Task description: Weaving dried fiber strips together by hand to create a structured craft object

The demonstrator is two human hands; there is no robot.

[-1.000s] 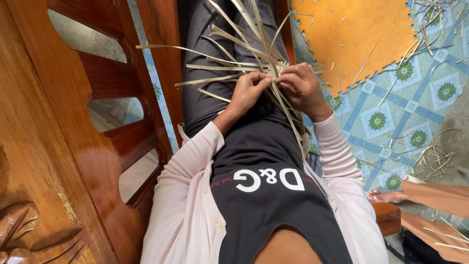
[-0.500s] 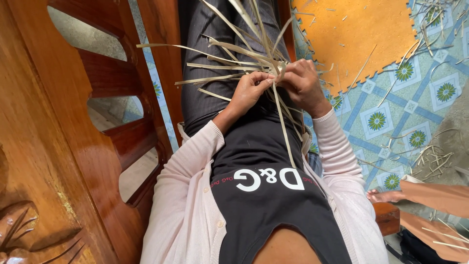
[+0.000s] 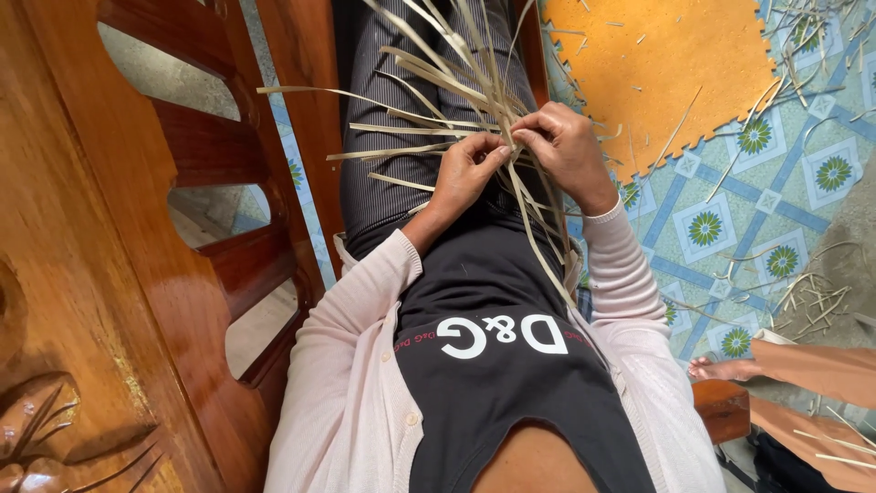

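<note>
while you sit against the carved, polished reddish wooden chair, the blue-and-white patterned tile floor with its orange foam mat spreads off to your right, littered with straw scraps. over your lap fans the bundle of pale flat straw strips, meeting between your hands. your left hand pinches the strips in narrow fingers; your right hand closes on them too, fingertips touching the left's.

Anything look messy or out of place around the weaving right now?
Yes: loose straw scraps lie scattered over the tiled floor and the orange mat. The strips in both hands fan out unevenly, normal for half-woven work.
</note>
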